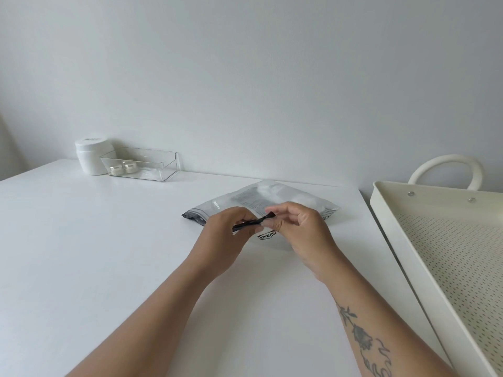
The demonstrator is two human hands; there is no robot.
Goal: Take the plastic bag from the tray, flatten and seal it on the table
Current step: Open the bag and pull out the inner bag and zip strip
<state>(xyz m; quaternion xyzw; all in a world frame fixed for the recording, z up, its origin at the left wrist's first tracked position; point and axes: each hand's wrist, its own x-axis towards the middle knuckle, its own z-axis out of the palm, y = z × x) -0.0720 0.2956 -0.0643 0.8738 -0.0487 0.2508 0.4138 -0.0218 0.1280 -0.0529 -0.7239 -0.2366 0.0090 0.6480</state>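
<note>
Two bare forearms reach in from the near edge of the white table (95, 240), both cut off by the bottom of the frame; the right one carries a dark flower tattoo (363, 338) whose lower end runs out of view. The left hand (226, 235) and the right hand (302, 232) meet over the middle of the table, towards its right edge. Each pinches the same dark zip strip (253, 223) of the one plastic bag (272, 200), thumb against curled fingers, closed tight on the strip; the fingertips themselves are hidden behind the knuckles and the strip. The bag's near end is lifted by this grip, and a black-and-white printed label (266, 236) shows just below the strip. The rest of the bag lies on the table beyond the hands, slightly puffed, translucent, with small printed text too fine to read; what is inside it cannot be made out.

To the right, just beside the table's right edge, stands one cream tray (386, 213) with a perforated floor, cut off by the right and bottom frame edges. One looped handle (446, 164) rises at its far end.

At the table's far left corner sit one clear box (163, 164), holding two small jars (122, 168), and one white tub (91, 156) touching it on the left, partly hidden behind it.
</note>
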